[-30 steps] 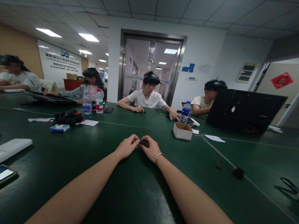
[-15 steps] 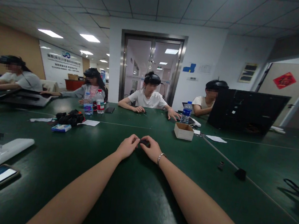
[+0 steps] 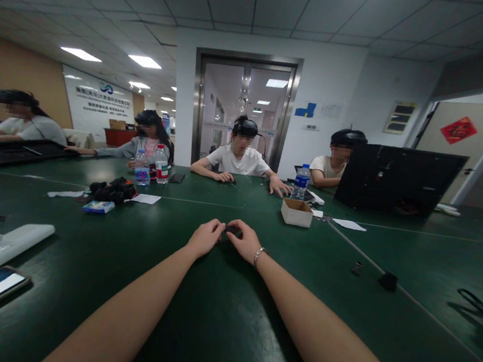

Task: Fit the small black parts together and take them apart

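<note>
Grip: left hand (image 3: 205,237), right hand (image 3: 247,242) pinch one small black part (image 3: 232,229); three bottles (image 3: 141,167).

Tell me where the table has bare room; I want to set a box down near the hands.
Bare green table lies between the two forearms, and between the right hand and the small black pieces. Left of the left hand is bare up to the white slab. Crowded: around the black pile, bottles and cardboard box.
</note>
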Demonstrator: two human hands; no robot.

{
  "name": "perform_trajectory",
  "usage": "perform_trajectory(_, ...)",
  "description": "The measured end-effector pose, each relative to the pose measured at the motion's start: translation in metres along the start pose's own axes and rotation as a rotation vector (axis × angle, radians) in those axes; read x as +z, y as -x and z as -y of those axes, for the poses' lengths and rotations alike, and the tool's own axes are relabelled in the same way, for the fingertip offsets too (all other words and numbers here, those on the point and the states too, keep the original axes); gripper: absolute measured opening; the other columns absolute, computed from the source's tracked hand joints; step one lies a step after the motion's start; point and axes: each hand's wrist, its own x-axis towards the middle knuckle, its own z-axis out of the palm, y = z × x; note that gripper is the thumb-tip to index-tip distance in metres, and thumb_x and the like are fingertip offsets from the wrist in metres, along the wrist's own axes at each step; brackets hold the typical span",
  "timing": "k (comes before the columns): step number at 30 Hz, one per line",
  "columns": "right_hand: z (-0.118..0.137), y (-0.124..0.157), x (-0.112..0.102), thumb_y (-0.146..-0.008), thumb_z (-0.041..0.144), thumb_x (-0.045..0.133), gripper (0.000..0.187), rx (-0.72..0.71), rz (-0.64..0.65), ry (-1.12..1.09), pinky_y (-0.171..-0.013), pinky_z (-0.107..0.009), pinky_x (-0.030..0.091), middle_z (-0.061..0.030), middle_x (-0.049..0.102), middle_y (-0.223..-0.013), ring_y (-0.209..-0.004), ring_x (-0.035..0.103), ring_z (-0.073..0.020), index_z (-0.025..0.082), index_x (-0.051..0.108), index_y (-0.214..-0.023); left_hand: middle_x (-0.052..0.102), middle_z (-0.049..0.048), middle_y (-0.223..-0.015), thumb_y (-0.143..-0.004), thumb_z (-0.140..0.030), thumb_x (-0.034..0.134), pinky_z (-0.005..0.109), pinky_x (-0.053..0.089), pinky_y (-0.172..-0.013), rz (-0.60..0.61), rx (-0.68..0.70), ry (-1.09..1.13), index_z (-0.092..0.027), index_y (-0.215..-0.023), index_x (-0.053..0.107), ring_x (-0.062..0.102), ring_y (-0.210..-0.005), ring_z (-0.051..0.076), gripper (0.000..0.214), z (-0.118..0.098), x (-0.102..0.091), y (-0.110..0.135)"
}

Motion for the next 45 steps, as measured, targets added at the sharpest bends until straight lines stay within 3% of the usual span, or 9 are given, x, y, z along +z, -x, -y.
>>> perform_trajectory(14, -0.001, 0.0, 0.0, -0.074, 0.03, 0.056, 0.024, -0.028, 0.002, -0.01, -0.063, -0.026, 0.041, -0.0005, 0.06, -0.088, -0.073, 0.053, -0.0125, 0.022, 0.057, -0.096, 0.06, 0.0008, -0.068, -0.08, -0.059, 0.027, 0.025, 0.038, -0.06, -0.044, 0.009, 0.005, -0.02, -0.081, 0.055, 0.054, -0.061, 0.014, 0.049, 0.004, 0.001, -0.001)
perform_trajectory(28, -0.005, 0.0, 0.002, -0.069, 0.031, 0.061, 0.03, 0.009, -0.01, -0.048, -0.055, -0.023, 0.039, 0.0001, 0.059, -0.088, -0.056, 0.046, -0.0072, 0.022, 0.056, -0.097, 0.061, 0.0016, -0.066, -0.078, -0.062, 0.029, 0.024, 0.037, -0.058, -0.023, 0.027, 0.022, -0.018, -0.072, 0.059, 0.054, -0.06, 0.014, 0.053, 0.008, 0.003, -0.004)
perform_trajectory(45, 0.0, 0.001, -0.001, -0.068, 0.029, 0.062, 0.03, -0.006, 0.003, -0.051, -0.052, -0.022, 0.038, 0.0003, 0.059, -0.09, -0.052, 0.043, -0.0061, 0.022, 0.055, -0.097, 0.059, 0.0019, -0.058, -0.075, -0.066, 0.029, 0.025, 0.038, -0.056, 0.014, -0.037, 0.17, -0.016, -0.068, 0.058, 0.054, -0.055, 0.014, 0.058, 0.013, 0.006, -0.012)
